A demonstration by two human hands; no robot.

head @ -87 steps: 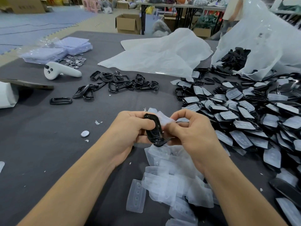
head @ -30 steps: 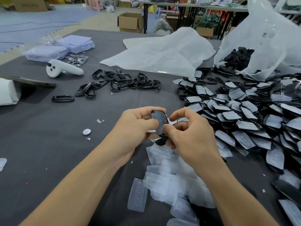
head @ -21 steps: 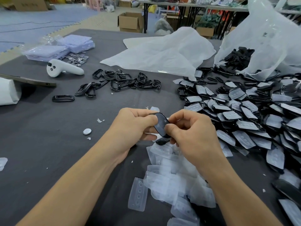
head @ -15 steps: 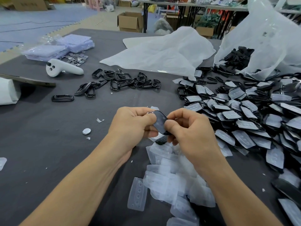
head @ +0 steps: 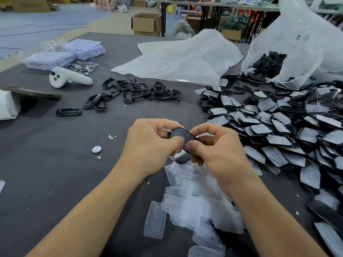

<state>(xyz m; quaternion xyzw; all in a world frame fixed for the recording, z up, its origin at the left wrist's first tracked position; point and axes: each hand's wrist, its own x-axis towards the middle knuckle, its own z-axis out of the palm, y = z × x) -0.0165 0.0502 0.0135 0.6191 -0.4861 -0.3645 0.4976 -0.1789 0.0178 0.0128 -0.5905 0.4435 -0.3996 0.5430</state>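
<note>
A: Both your hands pinch one smooth black plastic key-fob shell [head: 179, 135], held above the near middle of the dark grey table [head: 46, 164]. Your left hand [head: 148, 145] curls its thumb and fingers round the shell's left end. Your right hand [head: 217, 151] grips the right edge between thumb and forefinger.

B: Your fingers cover much of that shell. Just below your hands a second black piece with buttons [head: 182, 157] peeps out. Whether you touch it, I cannot tell.

A: As for writing, the brown cardboard box [head: 29, 7] at the far left carries print, but it is too blurred to read.

B: The counts are one shell in your hands, one white handheld controller [head: 68, 78], one lone black oval frame [head: 68, 112] and one single silver coin cell [head: 96, 149]. The heap of film-covered black shells [head: 278, 130] on your right is cut off at the edge and holds too many to count. So does the pile of translucent film pieces [head: 194, 201] beneath your wrists.
</note>
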